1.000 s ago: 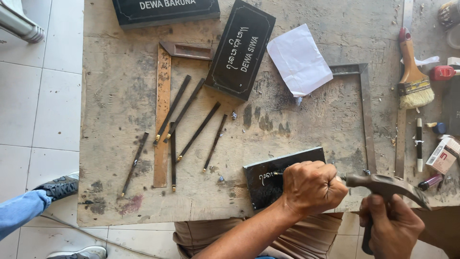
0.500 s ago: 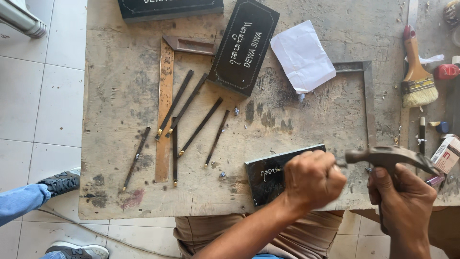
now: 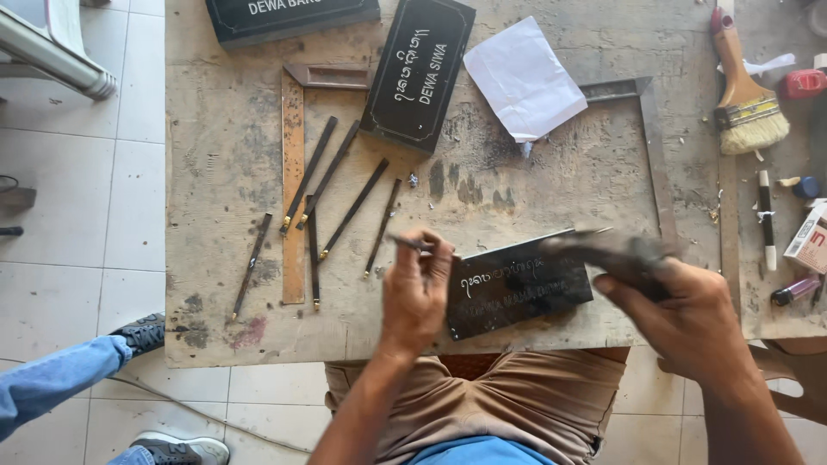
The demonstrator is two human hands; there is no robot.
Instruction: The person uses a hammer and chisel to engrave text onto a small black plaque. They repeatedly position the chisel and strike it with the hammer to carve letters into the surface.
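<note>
1. Left hand pinches a thin chisel just left of the black engraved plaque at the workbench's near edge.
2. Right hand is wrapped around a blurred hammer over the plaque's right end.

I see a dark rectangular stone plaque with pale carved lettering lying flat at the near edge of the worn work table, slightly turned, its left end hidden behind my left hand. A thin dark metal chisel is pinched in the fingers, held nearly level just above the left end of the plaque. A blurred dark metal hammer head hangs over the right end of the plaque.
</note>
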